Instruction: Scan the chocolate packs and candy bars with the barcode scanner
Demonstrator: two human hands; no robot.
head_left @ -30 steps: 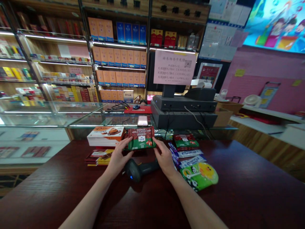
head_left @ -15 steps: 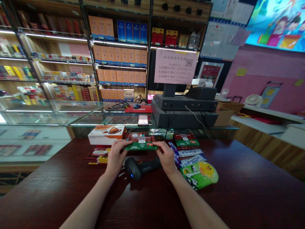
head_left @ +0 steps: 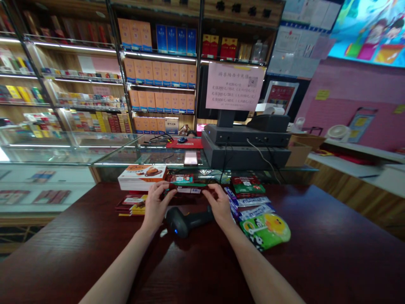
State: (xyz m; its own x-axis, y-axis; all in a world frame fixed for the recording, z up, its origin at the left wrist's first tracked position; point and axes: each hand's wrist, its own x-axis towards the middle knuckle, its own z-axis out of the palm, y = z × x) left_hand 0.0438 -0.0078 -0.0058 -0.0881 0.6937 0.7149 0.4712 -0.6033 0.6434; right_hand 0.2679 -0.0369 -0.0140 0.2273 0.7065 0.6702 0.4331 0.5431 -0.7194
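Note:
Between both hands is a green and dark-red chocolate packet (head_left: 190, 188), tilted so that a narrow side with a white label and barcode faces me. My left hand (head_left: 156, 202) pinches its left end and my right hand (head_left: 220, 204) pinches its right end. Just below the packet, a black barcode scanner (head_left: 182, 221) with a lit blue light lies on the dark wooden table. Another packet with a teal patch (head_left: 180, 178) is partly hidden behind the held one. A small white scrap (head_left: 163, 232) lies left of the scanner.
A white-and-orange Dove box (head_left: 142, 177) and red and yellow packs (head_left: 131, 205) are at left. To the right are a green-and-red packet (head_left: 247, 185), blue-and-white sticks (head_left: 253, 202) and a green pouch (head_left: 265, 231). A glass counter (head_left: 152, 158) and a register (head_left: 247, 152) stand behind.
The chocolate packet has been tipped, its printed green front turned away and its narrow labelled side turned towards me. Both hands keep hold of its ends.

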